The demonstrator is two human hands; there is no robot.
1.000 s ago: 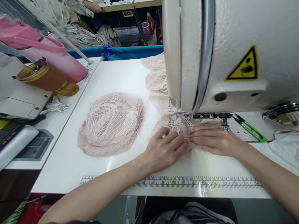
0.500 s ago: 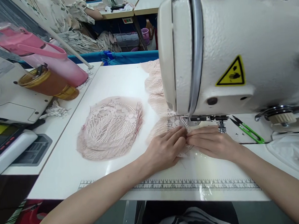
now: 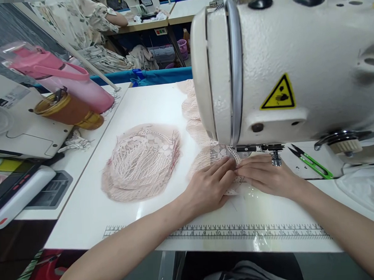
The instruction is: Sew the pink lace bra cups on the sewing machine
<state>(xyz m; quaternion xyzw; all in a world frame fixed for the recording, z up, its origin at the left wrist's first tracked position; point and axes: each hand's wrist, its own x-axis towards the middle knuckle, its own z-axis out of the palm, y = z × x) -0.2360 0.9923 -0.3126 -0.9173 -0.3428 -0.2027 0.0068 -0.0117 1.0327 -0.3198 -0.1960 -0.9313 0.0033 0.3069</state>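
Pale pink lace fabric (image 3: pixel 200 160) lies under the head of a white sewing machine (image 3: pixel 276 57), running back along the machine's left side. My left hand (image 3: pixel 212 182) rests on the lace just in front of the needle area, fingers bent and pinching its edge. From the other side my right hand (image 3: pixel 269 175) meets it, fingers held together on the same lace, and the two sets of fingertips touch. The exact grip under the fingers is hidden. Left of my hands sits a stack of lace pieces (image 3: pixel 141 162) with loose reddish threads along its edge.
Green thread snips (image 3: pixel 312 162) lie right of the needle area, near white cloth (image 3: pixel 365 190). A printed ruler (image 3: pixel 225 232) runs along the table's front edge. At left stand a pink bottle (image 3: pixel 69 79) and a brown cup (image 3: pixel 68 108). Another person's arm (image 3: pixel 116 20) shows behind.
The camera view has shifted slightly, so the scene sits a little differently in the picture. My hands stay on the lace in nearly the same pose.
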